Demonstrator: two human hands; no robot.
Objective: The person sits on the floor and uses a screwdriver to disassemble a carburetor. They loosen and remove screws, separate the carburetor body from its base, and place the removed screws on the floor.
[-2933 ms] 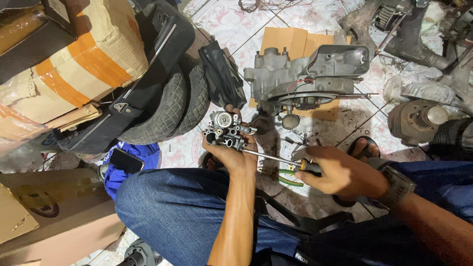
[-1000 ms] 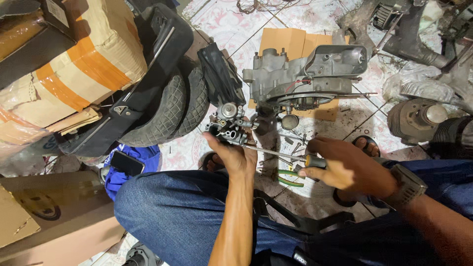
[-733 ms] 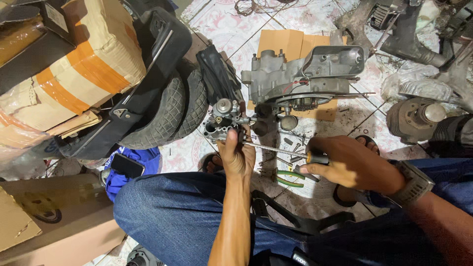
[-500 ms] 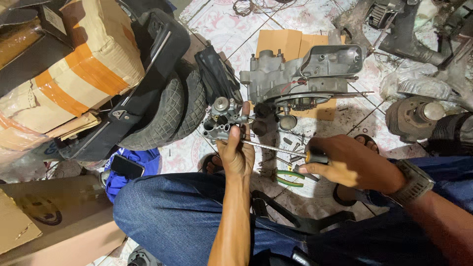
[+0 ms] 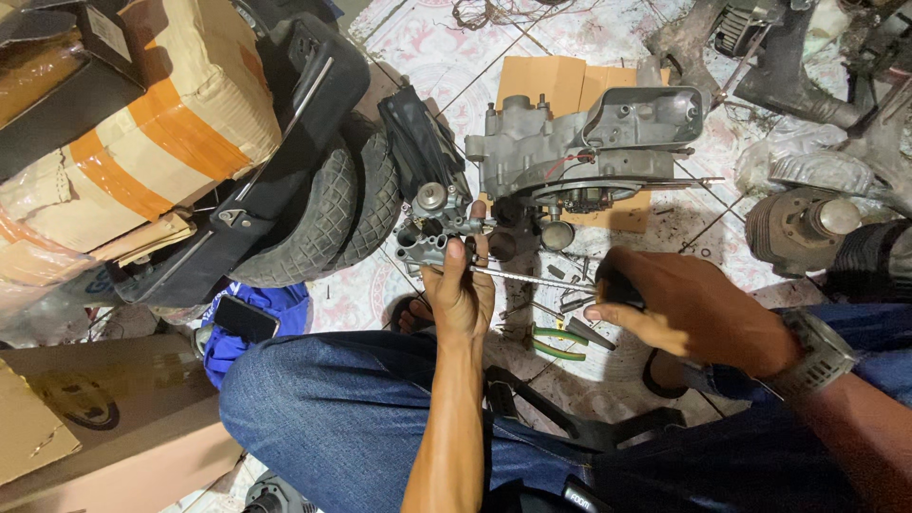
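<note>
The left hand grips a small metal carburetor from beneath, lifted clear of the floor so its side faces the tool; the right hand is closed round the dark handle of a long screwdriver, shaft level and tip at the part (bracing against the turn, I'd say). Beyond them an engine casing rests on cardboard. Since the earliest frame the right hand has slid further right and the carburetor has risen slightly.
</note>
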